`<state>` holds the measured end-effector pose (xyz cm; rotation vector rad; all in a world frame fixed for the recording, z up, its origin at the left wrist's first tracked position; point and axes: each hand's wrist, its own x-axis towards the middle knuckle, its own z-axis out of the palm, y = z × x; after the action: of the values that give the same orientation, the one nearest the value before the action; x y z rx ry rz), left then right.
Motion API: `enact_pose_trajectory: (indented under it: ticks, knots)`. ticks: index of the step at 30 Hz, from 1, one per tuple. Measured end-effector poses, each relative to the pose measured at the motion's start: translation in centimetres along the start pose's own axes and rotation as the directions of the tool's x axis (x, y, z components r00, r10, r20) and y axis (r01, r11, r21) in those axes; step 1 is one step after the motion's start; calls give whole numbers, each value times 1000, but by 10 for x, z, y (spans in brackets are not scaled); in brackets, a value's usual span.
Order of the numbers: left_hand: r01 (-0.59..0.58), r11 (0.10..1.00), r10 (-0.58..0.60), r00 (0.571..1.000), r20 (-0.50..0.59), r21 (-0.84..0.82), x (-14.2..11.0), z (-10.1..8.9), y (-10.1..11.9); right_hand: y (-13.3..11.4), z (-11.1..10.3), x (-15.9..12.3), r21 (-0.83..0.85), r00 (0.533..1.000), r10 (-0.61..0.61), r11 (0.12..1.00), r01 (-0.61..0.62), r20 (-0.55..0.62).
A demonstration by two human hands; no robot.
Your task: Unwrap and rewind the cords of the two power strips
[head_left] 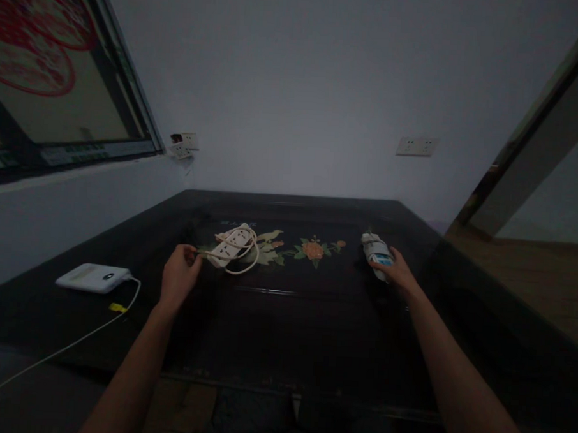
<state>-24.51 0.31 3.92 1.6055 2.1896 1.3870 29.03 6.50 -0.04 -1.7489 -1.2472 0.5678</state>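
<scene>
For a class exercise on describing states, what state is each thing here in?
Power strip: partly covered by cord.
Cord: loosely looped, pinched by the left hand.
Bundle: wrapped, gripped by the right hand.
White device: lying flat, cable attached.
Right wall socket: nothing plugged in.
Left wall socket: lower plate tilted.

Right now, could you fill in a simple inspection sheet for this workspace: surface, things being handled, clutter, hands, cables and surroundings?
Surface: dark, glossy table with a floral picture.
Things handled: white power strip at left; white-and-blue bundle at right, details too dim to tell.
Clutter: white device at far left; yellow tag beside it.
Hands: left hand pinches the strip's cord; right hand grips the bundle.
Cables: pale cord looped loosely over the strip; white cable runs from the device past the table's near edge.
Surroundings: pale wall with outlets at left and right; window at left; dim light.
</scene>
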Motion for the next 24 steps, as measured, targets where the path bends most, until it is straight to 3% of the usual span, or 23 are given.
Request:
enact_pose_trajectory:
  ticks: [2,3,5,6,9,12,15,17,20,24]
  knots:
    - [-160,985,157,987,-45,-69,-7,5,23,-5,-1,-7,53,998,47,997,-49,47]
    - [-201,965,201,980,-17,-168,-11,12,37,-10,-1,-12,68,996,54,996,-59,76]
    - [-184,885,262,956,132,-427,-20,32,66,-24,1,-24,102,990,25,994,-39,136]
    - [-178,861,294,939,180,-477,-25,45,79,-32,4,-31,116,986,-11,993,-8,169]
    - [-161,821,367,884,289,-548,-40,87,110,-57,15,-60,170,932,-226,968,183,284]
    - [-159,805,394,864,315,-571,-53,113,121,-71,33,-95,211,822,-469,882,421,323]
    - [-204,811,417,859,297,-548,-61,115,118,-72,51,-122,150,764,-577,815,560,288]
    - [-239,819,448,834,322,-522,-64,109,114,-70,59,-131,131,731,-615,784,606,297]
    - [-272,821,502,764,407,-502,-68,101,111,-68,66,-137,149,698,-645,758,635,310]
    - [-284,797,563,669,485,-533,-74,100,115,-69,67,-140,147,701,-643,760,633,308]
